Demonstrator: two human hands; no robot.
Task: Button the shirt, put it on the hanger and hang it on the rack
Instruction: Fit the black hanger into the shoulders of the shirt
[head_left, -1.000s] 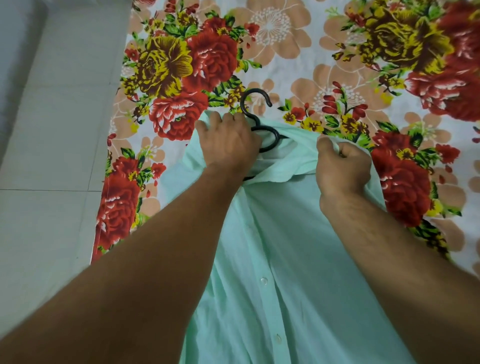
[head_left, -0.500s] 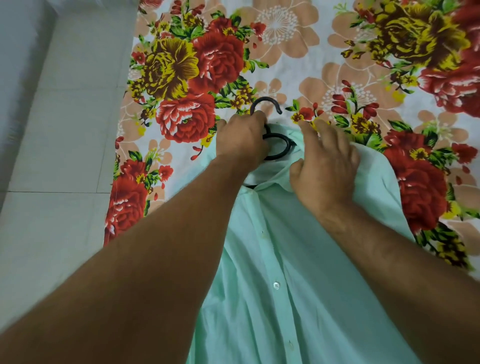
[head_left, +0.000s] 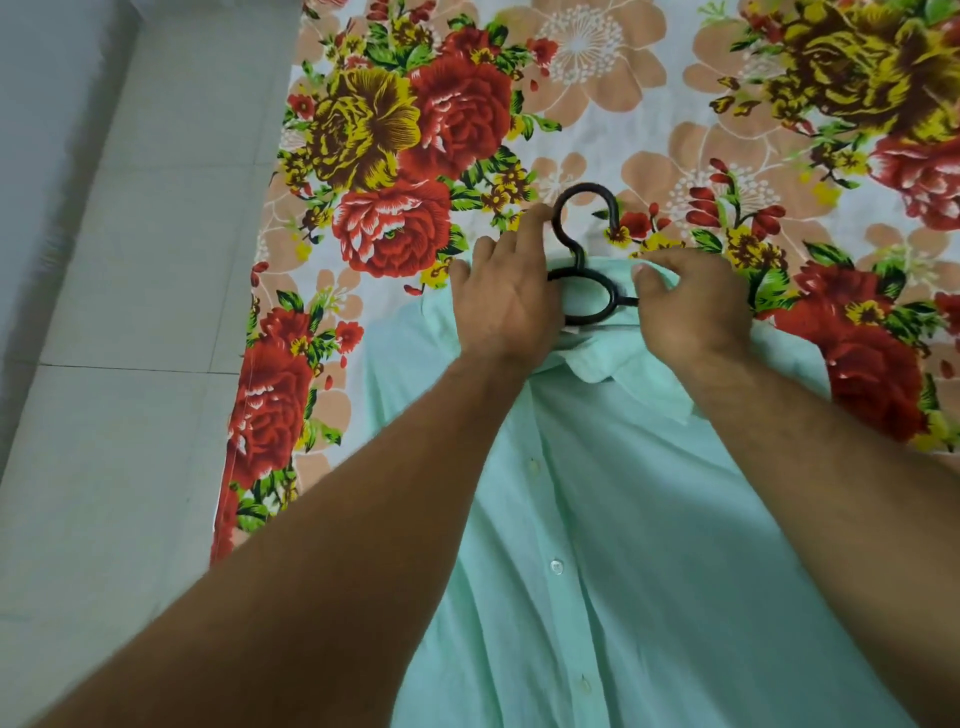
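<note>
mint-green cotton is filling the near middle of the view: the shirt is lying front-up on a floral bedsheet, its placket running from the near edge toward the far collar, with pale buttons showing closed along it. the black hanger is sitting at the neck opening, its lower loop resting on the fabric just inside the collar and its hook sticking out past the shirt's far edge onto bare sheet.

the left hand is lying over the shirt's left shoulder, fingers fairly straight and side by side, their tips touching the hanger's neck; the palm is covering the loop's left side, and i cannot tell whether the thumb is catching anything underneath. the right hand is curling over the collar's far right edge, thumb and bent fingers pinching a fold of the cloth just beside the loop.

the sheet's left edge is running diagonally from far to near, and pale floor tiles are spreading out to the left of it. the shirt's left edge is staying inside that border, with a strip of printed sheet between them. on the far side of the hook, flat sheet is stretching away to the top of the view, and more is showing to the right of the shirt's shoulder.
</note>
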